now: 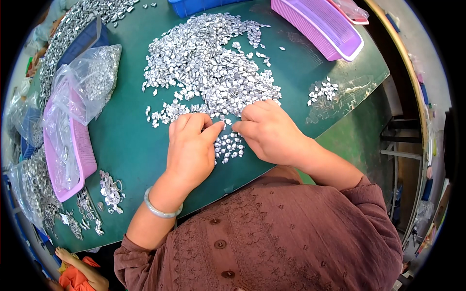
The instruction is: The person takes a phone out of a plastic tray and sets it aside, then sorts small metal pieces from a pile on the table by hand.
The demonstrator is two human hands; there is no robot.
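Note:
A large heap of small silver-coloured metal pieces (204, 68) lies spread over the green table (128, 145). At its near edge, my left hand (191, 145) is closed, thumb and fingertips pressed together among the pieces. Facing it, my right hand (267, 131) is also closed, its thumb and index finger drawn together in a pinch. The two sets of fingertips are a short gap apart. Whatever lies between them is too small to make out. Just below the fingertips, a small group of round shiny pieces (229, 147) sits apart from the heap, close to my body.
A purple basket (86, 148) with clear plastic bags stands at the left, beside small piles of metal parts (111, 191). Another purple basket (357, 51) and a blue bin (194, 7) are at the far side. A few pieces (323, 92) lie right. Another person's arm (80, 266) shows lower left.

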